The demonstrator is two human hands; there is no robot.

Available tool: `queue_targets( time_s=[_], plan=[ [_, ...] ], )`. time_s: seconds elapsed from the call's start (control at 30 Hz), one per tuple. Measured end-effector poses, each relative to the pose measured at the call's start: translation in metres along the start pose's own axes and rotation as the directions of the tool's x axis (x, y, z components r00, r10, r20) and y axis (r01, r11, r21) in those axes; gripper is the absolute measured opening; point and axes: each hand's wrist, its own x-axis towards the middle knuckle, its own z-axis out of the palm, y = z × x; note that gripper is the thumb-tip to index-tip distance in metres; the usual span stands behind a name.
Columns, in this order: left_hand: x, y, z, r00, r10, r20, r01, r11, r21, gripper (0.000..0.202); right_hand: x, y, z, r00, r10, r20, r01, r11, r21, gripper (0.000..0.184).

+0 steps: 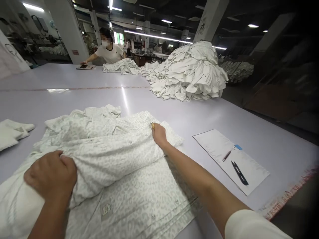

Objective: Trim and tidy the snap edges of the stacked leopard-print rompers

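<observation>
Left hand [51, 176] clamps a bunched fold of white leopard-print cloth [139, 199] at 10 o'clock; right hand [159, 135], at 12 o'clock, pinches a small yellow-tipped item [152, 125] at the edge; creases lie between them on the bench [74, 103].

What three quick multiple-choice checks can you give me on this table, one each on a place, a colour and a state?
1. Where do the black thread snips lie?
A. On the paper sheet
B. On the floor
C. On the white garment heap

2. What colour is the tab on the sheet?
A. Red
B. Blue
C. Yellow

3. What is the left hand doing?
A. Lifted off the table
B. Gripping the snips
C. Bunching a fold of the speckled white cloth

1: A, the snips rest on the sheet beside a pen.
2: B, the tab shows blue against the paper.
3: C, its fingers curl into the fold.
</observation>
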Motion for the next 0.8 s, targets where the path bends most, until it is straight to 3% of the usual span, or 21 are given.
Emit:
queue_targets(
  time_s=[0.1,0.23,0.3,0.37,0.4,0.43,0.47,0.5,0.57,0.63,0.73,0.8],
  plan=[
    [0.008,-0.009,-0.003,0.997,0.073,0.033,-0.074,0.997,0.028,0.036,0.0,0.006,0.002,0.999,0.039,-0.021,-0.036,0.992,0.124,0.027],
    [-0.008,-0.041,-0.03,0.988,0.149,0.047,-0.145,0.987,-0.065,0.044,-0.032,0.014,-0.037,0.994,0.085,-0.064,-0.063,0.955,0.288,0.032],
    [-0.037,-0.062,-0.055,0.993,0.114,0.01,-0.113,0.99,-0.08,0.048,-0.072,0.021,-0.063,0.995,0.097,-0.039,-0.077,0.934,0.348,0.033],
    [-0.079,-0.083,-0.081,0.999,0.002,-0.033,-0.004,0.998,-0.068,0.046,-0.121,0.03,-0.086,0.993,0.113,0.043,-0.121,0.917,0.38,0.033],
    [-0.102,-0.093,-0.093,0.997,-0.071,-0.017,0.07,0.997,-0.033,0.041,-0.146,0.035,-0.095,0.984,0.152,0.095,-0.176,0.915,0.362,0.033],
    [-0.126,-0.102,-0.102,0.992,-0.106,0.073,0.108,0.994,-0.032,0.035,-0.169,0.038,-0.102,0.972,0.186,0.146,-0.225,0.917,0.328,0.033],
    [-0.147,-0.109,-0.109,0.969,-0.067,0.239,0.093,0.991,-0.097,0.03,-0.19,0.04,-0.107,0.958,0.213,0.191,-0.263,0.919,0.295,0.034],
    [-0.166,-0.114,-0.113,0.933,0.052,0.357,0.013,0.984,-0.178,0.027,-0.207,0.04,-0.11,0.946,0.232,0.227,-0.289,0.92,0.265,0.035],
    [-0.193,-0.117,-0.115,0.808,0.307,0.502,-0.155,0.934,-0.321,0.025,-0.231,0.035,-0.111,0.929,0.228,0.29,-0.301,0.924,0.236,0.036],
    [-0.203,-0.112,-0.11,0.732,0.446,0.515,-0.285,0.887,-0.364,0.026,-0.243,0.026,-0.108,0.918,0.214,0.335,-0.293,0.933,0.208,0.035],
    [-0.198,-0.099,-0.101,0.712,0.529,0.462,-0.428,0.848,-0.312,0.027,-0.247,0.015,-0.1,0.912,0.222,0.346,-0.284,0.949,0.14,0.035],
    [-0.191,-0.09,-0.097,0.677,0.573,0.462,-0.499,0.819,-0.284,0.028,-0.246,0.011,-0.098,0.916,0.227,0.332,-0.279,0.953,0.119,0.035]
  ],
)
